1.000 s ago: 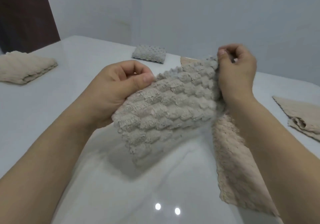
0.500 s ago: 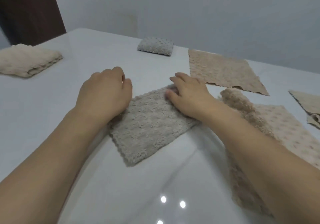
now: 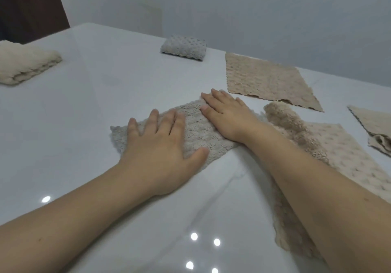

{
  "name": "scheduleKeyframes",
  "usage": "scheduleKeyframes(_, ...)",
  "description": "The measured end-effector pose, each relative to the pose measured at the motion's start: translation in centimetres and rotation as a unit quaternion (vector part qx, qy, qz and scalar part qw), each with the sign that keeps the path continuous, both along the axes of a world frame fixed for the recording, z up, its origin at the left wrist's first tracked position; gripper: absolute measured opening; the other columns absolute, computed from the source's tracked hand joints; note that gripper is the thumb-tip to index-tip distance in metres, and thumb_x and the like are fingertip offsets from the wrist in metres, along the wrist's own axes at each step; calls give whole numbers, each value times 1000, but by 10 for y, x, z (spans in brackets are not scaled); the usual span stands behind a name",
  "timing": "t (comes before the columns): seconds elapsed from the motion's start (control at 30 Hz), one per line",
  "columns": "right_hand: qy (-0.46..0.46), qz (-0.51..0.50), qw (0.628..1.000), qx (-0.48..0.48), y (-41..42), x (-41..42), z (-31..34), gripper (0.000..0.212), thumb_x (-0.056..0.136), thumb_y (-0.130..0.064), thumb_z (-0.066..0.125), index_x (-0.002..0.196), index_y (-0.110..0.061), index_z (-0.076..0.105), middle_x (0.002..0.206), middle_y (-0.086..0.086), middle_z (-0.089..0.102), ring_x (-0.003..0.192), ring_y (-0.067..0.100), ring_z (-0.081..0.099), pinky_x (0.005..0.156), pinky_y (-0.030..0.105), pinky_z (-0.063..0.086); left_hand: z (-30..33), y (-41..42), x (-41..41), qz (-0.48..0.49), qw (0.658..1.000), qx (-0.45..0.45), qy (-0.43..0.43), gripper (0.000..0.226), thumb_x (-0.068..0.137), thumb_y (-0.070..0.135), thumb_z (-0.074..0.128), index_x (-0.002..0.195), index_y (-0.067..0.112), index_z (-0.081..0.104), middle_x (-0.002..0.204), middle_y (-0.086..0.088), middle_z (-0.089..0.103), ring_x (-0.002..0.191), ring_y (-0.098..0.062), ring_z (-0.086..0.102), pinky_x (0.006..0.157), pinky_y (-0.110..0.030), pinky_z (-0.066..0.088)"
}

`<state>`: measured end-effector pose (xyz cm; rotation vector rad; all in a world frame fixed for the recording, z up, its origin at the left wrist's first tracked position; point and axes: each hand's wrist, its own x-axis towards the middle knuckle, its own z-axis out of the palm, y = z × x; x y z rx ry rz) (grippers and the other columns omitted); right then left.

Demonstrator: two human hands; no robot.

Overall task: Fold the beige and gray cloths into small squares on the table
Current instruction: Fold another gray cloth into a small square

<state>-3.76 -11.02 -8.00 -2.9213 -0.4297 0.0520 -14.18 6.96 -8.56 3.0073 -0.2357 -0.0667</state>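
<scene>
Gray cloth in hand: the gray cloth point(image 3: 190, 129) is laid on the white bench point(image 3: 84, 103) at the centre of the frame, apparently already doubled over, though the layers cannot be made out clearly under the hands.
Left hand: the left hand point(image 3: 160, 146) is spread flat, fingers straight and splayed, and is pressed palm-down on the left part of the cloth; nothing is gripped.
Right hand: the right hand point(image 3: 226, 118) is likewise laid flat with straight fingers on the right, farther part of the cloth; nothing is held.
Why so held: the cloth is judged to be flattened and pinned so that the fold is set and the pile is kept from springing up before a further fold is made.
Finished pieces: a folded gray square point(image 3: 183, 48) is set at upper centre and a folded cream bundle point(image 3: 25, 63) at upper left, presumably put well apart from the working spot to keep it free.
Waiting pieces: a flat beige cloth point(image 3: 268, 80) is spread at upper right; a beige cloth with a turned-up edge point(image 3: 338, 152) is lying at right, partly under the right forearm; a further beige cloth point(image 3: 374, 129) is cut off by the right edge.
Count, gray: two are seen.
Count, beige or cream: four are seen.
Count, hands: two, both flat on the cloth.
</scene>
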Motion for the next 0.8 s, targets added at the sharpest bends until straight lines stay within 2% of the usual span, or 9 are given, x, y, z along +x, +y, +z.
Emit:
scheduleKeyframes(0.17, -12, -31, 999, 8, -6, 3, -2, 55, 101, -52, 21, 153, -34, 17, 163, -6, 9, 150, 16, 5, 121, 42, 5, 3, 13, -9, 6, 1000, 12, 28, 106, 68, 88, -1, 154, 29, -14, 164, 7, -16, 151, -23, -15, 116, -64, -2)
scheduleKeyframes(0.4, -21, -40, 999, -5, -2, 2, -4, 56, 101, -52, 19, 154, -32, 17, 163, -3, 9, 150, 19, 6, 121, 43, 7, 26, -4, 7, 38, 989, 50, 135, 119, 66, 97, 17, 156, 25, -11, 164, 4, -17, 150, -30, -15, 110, -73, -1)
scheduleKeyframes(0.43, -17, -40, 999, -9, -2, 2, -4, 57, 101, -52, 18, 154, -31, 16, 163, -3, 9, 150, 19, 5, 121, 43, 7, 33, -4, 14, 36, 986, 55, 155, 118, 66, 97, 20, 157, 25, -7, 165, 3, -12, 151, -30, -10, 110, -73, 2)
scheduleKeyframes(0.5, -14, -38, 999, -13, -1, 1, -4, 56, 101, -50, 18, 154, -31, 14, 163, -3, 7, 150, 19, 4, 121, 43, 7, 50, -3, 32, 34, 985, 41, 164, 111, 69, 93, 25, 156, 26, 12, 164, 1, 10, 149, -30, 10, 112, -68, 14)
scheduleKeyframes(0.6, -6, -37, 999, -9, -3, 3, -3, 56, 102, -49, 17, 154, -31, 12, 163, -4, 5, 150, 18, 3, 121, 43, 6, 55, 1, 52, 36, 995, -43, 87, 82, 82, 79, 31, 141, 22, 39, 147, -7, 38, 136, -30, 32, 107, -50, 33)
scheduleKeyframes(0.7, -4, -35, 999, -10, -3, 5, -3, 55, 102, -49, 18, 154, -32, 13, 163, -5, 5, 150, 17, 3, 121, 42, 6, 37, 3, 54, 16, 999, -26, -18, 70, 83, 72, 42, 132, 22, 42, 136, -6, 42, 127, -29, 35, 99, -45, 33)
scheduleKeyframes(0.8, -8, -33, 999, -14, -4, 7, -4, 55, 102, -50, 18, 154, -33, 13, 163, -6, 6, 150, 16, 3, 121, 43, 6, 41, 17, 57, 10, 998, -23, 53, 85, 72, 76, 56, 137, 25, 35, 137, -4, 39, 128, -28, 34, 100, -46, 35)
